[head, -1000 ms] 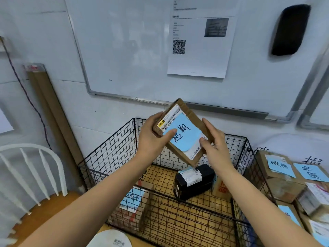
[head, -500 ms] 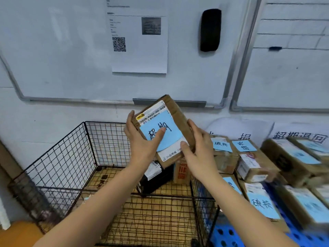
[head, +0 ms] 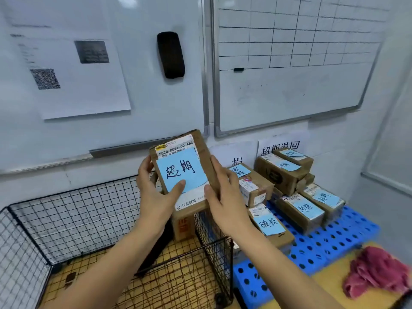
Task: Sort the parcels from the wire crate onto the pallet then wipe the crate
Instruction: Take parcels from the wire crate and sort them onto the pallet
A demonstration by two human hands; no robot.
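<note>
view from a head camera, looking down at 2 bare hands holding 1 flat brown parcel (head: pixel 201 150) up in the air, its labelled face turned to the camera. the parcel is above the far right corner of a black wire crate (head: pixel 78 210), close to the side that faces the pallet. a blue note (head: pixel 181 172) with handwritten characters covers most of its white shipping label.

the left hand (head: pixel 156 195) grips the parcel's left edge, its fingers curled behind and its thumb pressed on the lower part of the blue note. the right hand (head: pixel 225 197) grips the right edge, fingers lying along the side and thumb on the bottom of the label.

inside the crate, a small brown box (head: pixel 184 226) stands at the far right corner, and a black parcel (head: pixel 156 250) is mostly hidden behind the left forearm.

just to the right of the crate is a blue plastic pallet (head: pixel 330 239) with round holes. several brown parcels with blue notes (head: pixel 301 208) sit on it in 2 groups, some stacked against the wall. a crumpled pink cloth (head: pixel 376 270) lies on the yellow surface just beside the pallet's near edge.

on the wall behind are 2 whiteboards; the left 1 carries a black eraser (head: pixel 170 55) and a printed sheet (head: pixel 73 74).
</note>
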